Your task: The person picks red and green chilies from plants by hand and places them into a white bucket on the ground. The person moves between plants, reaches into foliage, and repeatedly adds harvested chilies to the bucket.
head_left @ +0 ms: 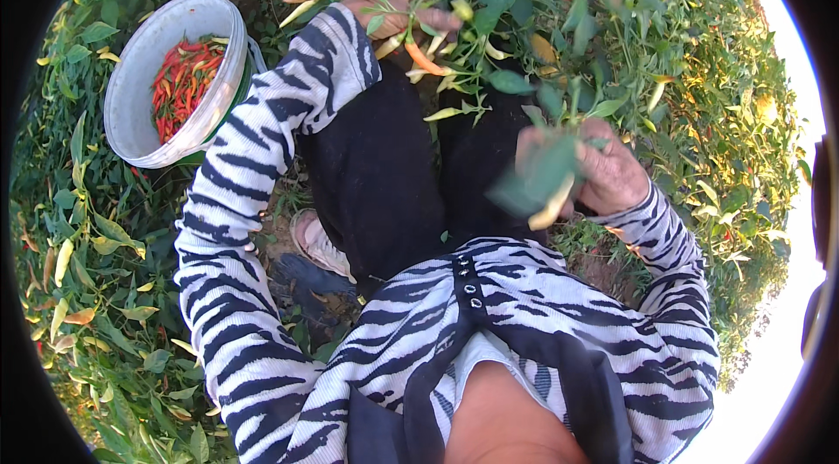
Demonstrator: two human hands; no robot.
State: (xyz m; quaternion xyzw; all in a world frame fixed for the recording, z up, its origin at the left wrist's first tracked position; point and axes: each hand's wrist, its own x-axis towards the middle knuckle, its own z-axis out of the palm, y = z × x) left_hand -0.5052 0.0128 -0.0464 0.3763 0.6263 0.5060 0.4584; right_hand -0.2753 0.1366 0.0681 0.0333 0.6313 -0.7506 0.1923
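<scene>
My left hand [401,10] is closed around a leafy chili pepper branch near the top middle. An orange chili [423,59] and several pale yellow-green chilies hang just below its fingers. Lower and to the right, my right hand [606,166] grips a leafy stem of the chili plant. A blurred green leaf [534,175] and a pale yellow chili [552,205] hang at that hand, its fingertips partly hidden behind them. To the left of my left arm, a white plastic bucket [121,97] leans, with red chilies [187,87] heaped inside.
Dense chili plants [714,156] with yellowing leaves and pods stand on the right, and more chili foliage [98,307] fills the left. My legs in black trousers [373,169] are bent beneath my arms. One pale shoe [320,242] rests on the soil.
</scene>
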